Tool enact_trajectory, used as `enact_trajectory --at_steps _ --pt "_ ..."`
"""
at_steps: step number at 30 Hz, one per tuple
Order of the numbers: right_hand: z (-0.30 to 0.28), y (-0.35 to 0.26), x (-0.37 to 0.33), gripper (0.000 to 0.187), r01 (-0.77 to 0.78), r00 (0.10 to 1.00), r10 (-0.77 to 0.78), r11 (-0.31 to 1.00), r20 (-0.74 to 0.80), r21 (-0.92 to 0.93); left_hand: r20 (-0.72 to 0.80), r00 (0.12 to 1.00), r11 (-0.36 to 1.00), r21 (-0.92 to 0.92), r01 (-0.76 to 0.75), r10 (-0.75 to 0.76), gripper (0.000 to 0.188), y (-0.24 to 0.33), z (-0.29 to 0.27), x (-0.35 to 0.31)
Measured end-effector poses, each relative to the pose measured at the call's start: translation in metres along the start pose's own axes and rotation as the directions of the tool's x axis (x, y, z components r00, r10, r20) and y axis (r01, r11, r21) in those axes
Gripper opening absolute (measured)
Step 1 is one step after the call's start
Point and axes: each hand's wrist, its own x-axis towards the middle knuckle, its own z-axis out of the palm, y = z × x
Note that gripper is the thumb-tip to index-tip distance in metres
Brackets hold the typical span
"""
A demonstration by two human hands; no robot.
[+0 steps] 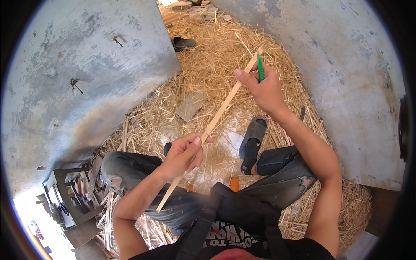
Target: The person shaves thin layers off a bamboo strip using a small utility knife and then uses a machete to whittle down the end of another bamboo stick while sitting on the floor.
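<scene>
A long thin pale wooden strip (219,113) runs diagonally from lower left to upper right above my knees. My left hand (184,152) grips it near its lower part, fingers curled around it. My right hand (262,86) holds the strip's upper end together with a green-handled tool (260,68), thumb stretched along the strip. The tool's tip is hidden against the strip. I sit with knees bent in torn grey jeans, a grey slipper (252,143) on my right foot.
Straw (216,56) covers the ground between two grey concrete walls (86,73). A flat grey slab (190,105) lies in the straw ahead. A dark slipper (183,42) lies farther off. A small wooden rack with tools (71,195) stands at lower left.
</scene>
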Motion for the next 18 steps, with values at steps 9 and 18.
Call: enact_trajectory --at_steps 9,18 --pt "0.036 0.001 -0.066 0.047 0.363 0.832 -0.156 0.878 0.532 -0.311 -0.069 0.980 0.931 -0.331 0.152 -0.185 0.042 0.006 -0.003 0.001" --pt "0.041 0.001 -0.050 0.049 0.391 0.881 -0.211 0.830 0.424 -0.398 -0.120 0.959 0.899 -0.392 0.193 -0.258 0.039 0.016 -0.004 0.000"
